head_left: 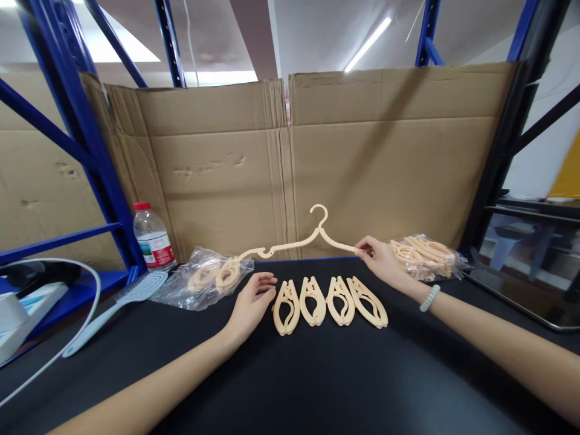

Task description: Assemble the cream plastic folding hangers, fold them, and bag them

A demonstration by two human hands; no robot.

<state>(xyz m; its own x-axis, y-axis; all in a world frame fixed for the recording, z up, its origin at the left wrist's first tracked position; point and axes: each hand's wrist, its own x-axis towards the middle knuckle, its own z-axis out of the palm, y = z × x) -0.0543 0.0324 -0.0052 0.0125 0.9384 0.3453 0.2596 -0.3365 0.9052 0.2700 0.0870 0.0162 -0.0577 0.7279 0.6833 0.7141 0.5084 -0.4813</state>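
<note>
A cream folding clothes hanger (pixel 296 244) is spread out above the far edge of the table, its hook upward. My right hand (pixel 377 257) pinches the end of its right arm between thumb and fingers. The hanger's left arm reaches toward a clear plastic bag (pixel 199 284) with cream rings or folded hangers in it. My left hand (pixel 254 300) is below that arm, fingers loosely curled and apart, holding nothing. Between my hands, several folded cream hangers (pixel 313 309) lie side by side in a row on the black table (pixel 335 380).
Another plastic bag of folded hangers (pixel 423 257) lies behind my right wrist. To the left are a hairbrush (pixel 122 305), a red-capped bottle (pixel 154 238), a power strip (pixel 27 317) and a white cable (pixel 93 302). Cardboard (pixel 385 157) stands behind the table, between blue rack posts.
</note>
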